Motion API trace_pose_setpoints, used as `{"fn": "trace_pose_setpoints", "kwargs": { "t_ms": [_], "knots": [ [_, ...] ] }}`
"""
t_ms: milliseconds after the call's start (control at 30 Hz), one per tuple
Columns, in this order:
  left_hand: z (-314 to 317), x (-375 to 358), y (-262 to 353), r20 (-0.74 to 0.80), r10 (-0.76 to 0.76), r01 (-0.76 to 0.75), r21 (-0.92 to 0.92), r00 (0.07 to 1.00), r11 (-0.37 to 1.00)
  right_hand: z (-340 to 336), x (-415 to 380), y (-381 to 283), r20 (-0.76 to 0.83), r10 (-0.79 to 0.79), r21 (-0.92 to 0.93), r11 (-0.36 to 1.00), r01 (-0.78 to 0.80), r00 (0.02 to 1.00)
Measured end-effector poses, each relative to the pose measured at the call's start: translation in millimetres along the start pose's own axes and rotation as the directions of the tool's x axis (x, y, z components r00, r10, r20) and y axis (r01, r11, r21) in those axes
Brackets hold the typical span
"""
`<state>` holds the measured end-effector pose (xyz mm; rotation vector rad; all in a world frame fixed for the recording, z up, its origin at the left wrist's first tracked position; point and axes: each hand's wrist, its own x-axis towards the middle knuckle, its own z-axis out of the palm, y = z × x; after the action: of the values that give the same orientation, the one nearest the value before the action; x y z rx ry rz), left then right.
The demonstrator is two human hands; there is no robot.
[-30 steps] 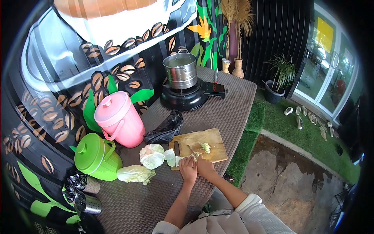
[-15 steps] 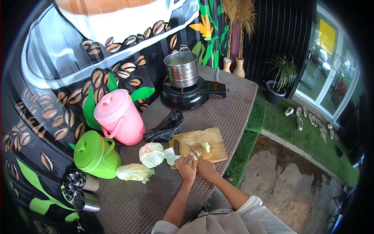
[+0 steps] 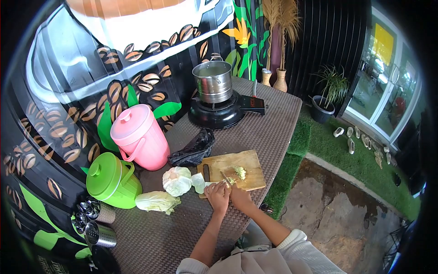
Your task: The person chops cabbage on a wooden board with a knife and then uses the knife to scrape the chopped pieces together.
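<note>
A wooden cutting board (image 3: 248,158) lies near the table's edge, with a small heap of finely chopped cabbage (image 3: 239,172) on it. My right hand (image 3: 240,199) is closed round a knife (image 3: 224,175), whose blade points up and left over the board. Close beside it, the bent fingers of my left hand (image 3: 218,194) press down on a pale cabbage leaf (image 3: 208,184), mostly covered by the hand. Left of the board sit a round cabbage (image 3: 177,181), a loose leaf piece (image 3: 198,182) and an elongated pale cabbage (image 3: 158,202).
A black plastic bag (image 3: 194,148) lies behind the board. Farther back, a steel pot (image 3: 212,82) stands on a black portable stove (image 3: 216,114). Pink (image 3: 145,139) and green (image 3: 114,181) lidded jugs line the wall, near metal cutlery holders (image 3: 101,234).
Both hands stay at the same spot on the board, with only very slight movement of the fingers and knife. The surrounding things have not moved.
</note>
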<state>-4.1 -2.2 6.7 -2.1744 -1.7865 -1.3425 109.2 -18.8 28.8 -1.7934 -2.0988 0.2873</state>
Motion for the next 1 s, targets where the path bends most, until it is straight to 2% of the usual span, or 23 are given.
{"fn": "trace_pose_setpoints", "kwargs": {
  "t_ms": [67, 300, 500, 567, 700, 767, 867, 1000],
  "knots": [
    [-2, 1, 2, -0.011, -0.022, 0.022, -0.027, 1.0, 0.999, -2, -12, -8, 0.105, 0.137, 0.035, 0.989, -0.142, 0.985],
    [-4, 1, 4, -0.02, -0.009, 0.008, -0.024, 1.0, 1.0, 0, -3, -12, 0.123, 0.188, 0.054, 0.979, -0.195, 0.974],
    [-4, 0, 3, -0.006, 0.006, -0.006, 0.008, 1.0, 1.0, -11, -1, -14, 0.14, 0.096, -0.015, 0.995, -0.095, 0.986],
    [-4, 0, 3, -0.014, -0.015, 0.015, -0.039, 1.0, 0.999, -12, -11, -24, 0.154, 0.214, 0.025, 0.975, -0.221, 0.965],
    [-1, 0, -2, -0.029, -0.006, 0.004, -0.046, 1.0, 0.999, -1, -13, -23, 0.124, 0.163, -0.031, 0.986, -0.161, 0.979],
    [-1, -2, -2, -0.018, -0.005, 0.004, -0.053, 1.0, 0.999, -11, -6, -17, 0.106, 0.156, 0.093, 0.982, -0.166, 0.982],
    [-2, -2, -1, 0.012, -0.002, 0.002, -0.049, 1.0, 0.999, -8, 7, -1, 0.167, 0.124, 0.05, 0.99, -0.134, 0.978],
    [-4, -2, 1, -0.008, -0.012, 0.012, -0.061, 1.0, 0.998, -6, -13, -3, 0.128, 0.081, 0.023, 0.996, -0.085, 0.988]
  ]
}}
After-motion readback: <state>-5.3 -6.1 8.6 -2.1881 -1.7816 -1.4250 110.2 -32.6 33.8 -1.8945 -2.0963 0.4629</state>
